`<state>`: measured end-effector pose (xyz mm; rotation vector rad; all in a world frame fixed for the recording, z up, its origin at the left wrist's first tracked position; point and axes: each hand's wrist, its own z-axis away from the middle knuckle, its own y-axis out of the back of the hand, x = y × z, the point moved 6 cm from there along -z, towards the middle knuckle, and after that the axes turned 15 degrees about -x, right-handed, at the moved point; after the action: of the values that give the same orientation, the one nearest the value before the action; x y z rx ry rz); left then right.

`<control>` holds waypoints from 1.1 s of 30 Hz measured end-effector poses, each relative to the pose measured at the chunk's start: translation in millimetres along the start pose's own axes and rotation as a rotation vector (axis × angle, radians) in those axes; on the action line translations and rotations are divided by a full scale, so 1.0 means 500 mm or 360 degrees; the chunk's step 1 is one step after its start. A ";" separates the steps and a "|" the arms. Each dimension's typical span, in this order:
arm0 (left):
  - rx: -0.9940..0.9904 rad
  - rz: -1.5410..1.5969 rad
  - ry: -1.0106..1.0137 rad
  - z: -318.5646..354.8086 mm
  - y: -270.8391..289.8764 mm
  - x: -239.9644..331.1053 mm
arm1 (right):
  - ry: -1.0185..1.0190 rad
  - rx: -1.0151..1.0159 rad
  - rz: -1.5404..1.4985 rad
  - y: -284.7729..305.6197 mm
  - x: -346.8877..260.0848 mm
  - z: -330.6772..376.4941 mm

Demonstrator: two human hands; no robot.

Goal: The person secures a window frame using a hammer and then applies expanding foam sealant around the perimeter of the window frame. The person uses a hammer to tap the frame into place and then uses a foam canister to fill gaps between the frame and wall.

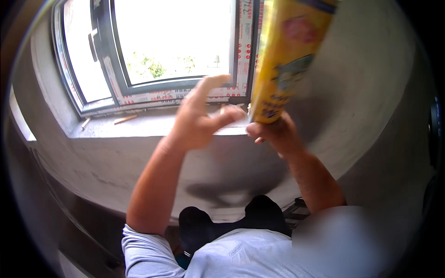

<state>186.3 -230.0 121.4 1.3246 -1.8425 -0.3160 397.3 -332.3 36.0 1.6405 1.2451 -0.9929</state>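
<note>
My right hand (273, 133) grips the bottom end of a tall yellow can (287, 55) with coloured printing, held upright and tilted slightly right, close to the camera in front of the window frame. My left hand (200, 116) is raised just left of the can, fingers spread and apart, holding nothing; its fingertips are close to the can's base but not touching it. Both forearms rise from the lower edge.
A grey-framed window (167, 85) with protective tape stands ahead over a bare concrete sill (139, 125). Small wooden sticks (125, 119) lie on the sill. Plastered wall (371, 92) curves to the right. My dark shoes (232, 222) show below.
</note>
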 end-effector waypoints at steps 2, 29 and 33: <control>0.0237 -0.0071 0.0209 0.041 0.053 -0.103 | -0.0130 0.0039 0.0030 0.018 -0.022 -0.002; 0.0848 -0.1360 0.0252 0.341 0.086 -0.377 | -0.0295 0.0135 0.0234 -0.003 -0.035 -0.148; 0.0851 -0.1362 0.0256 0.345 0.089 -0.378 | -0.0380 0.0192 0.0183 0.006 -0.029 -0.154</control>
<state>49.5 -89.6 -48.4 2.4060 -1.1655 -0.1391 405.5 -265.6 76.4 1.6106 0.9378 -1.1722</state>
